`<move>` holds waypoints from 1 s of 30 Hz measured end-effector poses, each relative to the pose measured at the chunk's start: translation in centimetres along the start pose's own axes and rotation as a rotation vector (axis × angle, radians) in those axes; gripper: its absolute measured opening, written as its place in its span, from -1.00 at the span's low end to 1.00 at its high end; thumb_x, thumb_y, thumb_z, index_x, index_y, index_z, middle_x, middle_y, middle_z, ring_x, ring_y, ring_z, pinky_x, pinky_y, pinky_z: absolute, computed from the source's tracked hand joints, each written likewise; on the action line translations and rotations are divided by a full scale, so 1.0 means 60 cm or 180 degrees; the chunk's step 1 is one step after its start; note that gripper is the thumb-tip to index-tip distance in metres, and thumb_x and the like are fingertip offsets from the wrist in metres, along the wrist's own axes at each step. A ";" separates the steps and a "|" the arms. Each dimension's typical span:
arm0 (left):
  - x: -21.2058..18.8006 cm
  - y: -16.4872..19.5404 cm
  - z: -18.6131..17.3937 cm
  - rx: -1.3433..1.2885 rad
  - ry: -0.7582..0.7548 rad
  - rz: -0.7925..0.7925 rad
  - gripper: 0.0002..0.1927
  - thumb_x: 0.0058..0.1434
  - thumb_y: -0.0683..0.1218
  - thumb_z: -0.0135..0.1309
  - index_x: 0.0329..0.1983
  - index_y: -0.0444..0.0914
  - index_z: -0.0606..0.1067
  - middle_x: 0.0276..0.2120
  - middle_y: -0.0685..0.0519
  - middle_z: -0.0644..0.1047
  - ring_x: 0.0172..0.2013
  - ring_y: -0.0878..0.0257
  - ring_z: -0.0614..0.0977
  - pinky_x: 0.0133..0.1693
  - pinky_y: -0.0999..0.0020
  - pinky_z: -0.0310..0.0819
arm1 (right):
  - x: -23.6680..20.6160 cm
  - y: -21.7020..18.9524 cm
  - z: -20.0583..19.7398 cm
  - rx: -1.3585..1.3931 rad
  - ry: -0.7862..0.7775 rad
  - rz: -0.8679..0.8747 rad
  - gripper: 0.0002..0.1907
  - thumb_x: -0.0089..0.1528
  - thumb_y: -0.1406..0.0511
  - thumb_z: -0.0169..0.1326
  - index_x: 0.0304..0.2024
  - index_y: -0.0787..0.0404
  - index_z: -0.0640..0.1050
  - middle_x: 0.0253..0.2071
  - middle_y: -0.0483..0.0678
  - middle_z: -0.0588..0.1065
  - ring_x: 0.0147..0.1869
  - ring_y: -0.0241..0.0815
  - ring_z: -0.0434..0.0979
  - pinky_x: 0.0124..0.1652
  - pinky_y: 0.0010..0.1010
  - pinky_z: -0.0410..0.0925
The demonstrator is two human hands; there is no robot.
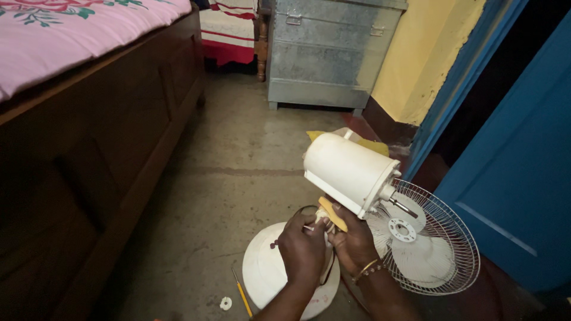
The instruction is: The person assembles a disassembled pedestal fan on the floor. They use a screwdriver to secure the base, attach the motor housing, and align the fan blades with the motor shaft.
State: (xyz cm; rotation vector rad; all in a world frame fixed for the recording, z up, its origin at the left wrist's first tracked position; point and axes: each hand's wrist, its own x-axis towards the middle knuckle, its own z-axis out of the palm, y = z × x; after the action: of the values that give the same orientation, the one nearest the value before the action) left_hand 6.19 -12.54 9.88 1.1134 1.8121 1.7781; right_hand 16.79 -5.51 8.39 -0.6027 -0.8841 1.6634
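The left hand (303,249) covers the neck of the white plastic fan motor housing (348,172). The round white fan base (264,270) runs off at six o'clock, partly behind both forearms.

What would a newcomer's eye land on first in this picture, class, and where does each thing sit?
The white fan motor housing stands out at centre, tilted, with both hands, left and right, gripping the neck just under it. Right of it a round wire fan guard leans near the blue door. Below the hands the round white base sits on the concrete floor, a yellow-handled screwdriver beside it.
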 end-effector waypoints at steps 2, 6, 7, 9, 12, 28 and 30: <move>-0.003 -0.004 -0.003 -0.0074 -0.0199 -0.0209 -0.78 0.07 -0.08 0.34 -0.27 -0.26 0.63 -0.35 -0.04 0.66 -0.39 0.12 0.67 -0.27 0.22 0.54 | 0.000 0.000 -0.001 -0.0056 0.0071 0.0092 -0.64 0.28 0.31 0.03 0.13 0.29 0.48 -0.01 0.03 0.53 -0.04 -0.12 0.56 -0.13 -0.23 0.45; -0.006 -0.017 -0.015 -0.0081 -0.0322 0.0058 -0.71 0.00 -0.12 0.35 -0.18 -0.22 0.63 -0.29 0.00 0.66 -0.40 0.18 0.69 -0.28 0.25 0.56 | 0.001 0.001 -0.004 -0.0037 -0.0012 -0.0013 -0.62 0.30 0.31 0.05 0.15 0.30 0.49 0.02 0.04 0.54 -0.03 -0.14 0.55 -0.16 -0.31 0.41; -0.004 -0.020 -0.019 -0.0104 -0.0336 0.0173 -0.70 0.01 -0.13 0.34 -0.15 -0.22 0.62 -0.29 0.00 0.65 -0.39 0.20 0.70 -0.27 0.26 0.56 | 0.000 0.000 -0.005 -0.0027 -0.0041 -0.0044 -0.63 0.32 0.31 0.06 0.16 0.32 0.48 0.01 0.06 0.53 -0.03 -0.13 0.53 -0.16 -0.30 0.41; 0.000 -0.021 -0.025 -0.0085 -0.0430 0.0251 -0.69 0.03 -0.14 0.33 -0.12 -0.20 0.62 -0.27 0.01 0.66 -0.38 0.21 0.70 -0.26 0.26 0.56 | -0.003 -0.001 -0.004 -0.0003 -0.0129 0.0034 -0.61 0.29 0.28 0.04 0.15 0.29 0.50 0.02 0.03 0.54 -0.02 -0.13 0.55 -0.16 -0.26 0.44; 0.003 -0.018 -0.036 0.0044 -0.0603 0.0133 -0.70 0.04 -0.12 0.33 -0.12 -0.16 0.63 -0.24 0.04 0.67 -0.36 0.20 0.70 -0.24 0.27 0.56 | -0.010 -0.007 0.003 -0.0080 0.0091 0.0081 -0.64 0.28 0.30 0.04 0.13 0.26 0.49 0.03 0.03 0.52 0.02 -0.09 0.54 -0.13 -0.19 0.45; 0.003 0.016 -0.014 -0.0628 -0.0201 0.0646 -0.85 0.06 -0.23 0.27 -0.29 -0.34 0.61 -0.24 -0.07 0.66 -0.30 0.08 0.71 -0.24 0.30 0.61 | 0.029 -0.033 -0.017 -0.0525 -0.0019 -0.0288 -0.60 0.27 0.48 0.05 0.18 0.42 0.44 0.10 0.17 0.51 0.13 0.05 0.55 -0.03 -0.22 0.46; -0.006 0.014 -0.013 -0.0584 -0.0137 0.0640 -0.87 0.08 -0.23 0.25 -0.29 -0.33 0.62 -0.23 -0.07 0.66 -0.30 0.07 0.71 -0.25 0.29 0.61 | 0.025 -0.025 -0.022 -0.0606 0.0204 -0.0265 -0.55 0.22 0.50 0.04 0.18 0.36 0.40 0.10 0.14 0.52 0.12 0.04 0.57 -0.03 -0.20 0.48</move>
State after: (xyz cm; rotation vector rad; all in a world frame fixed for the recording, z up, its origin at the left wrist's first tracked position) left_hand 6.07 -13.39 10.70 1.2858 1.5223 1.9713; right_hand 18.27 -3.57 8.89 -0.7351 -1.0145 1.4877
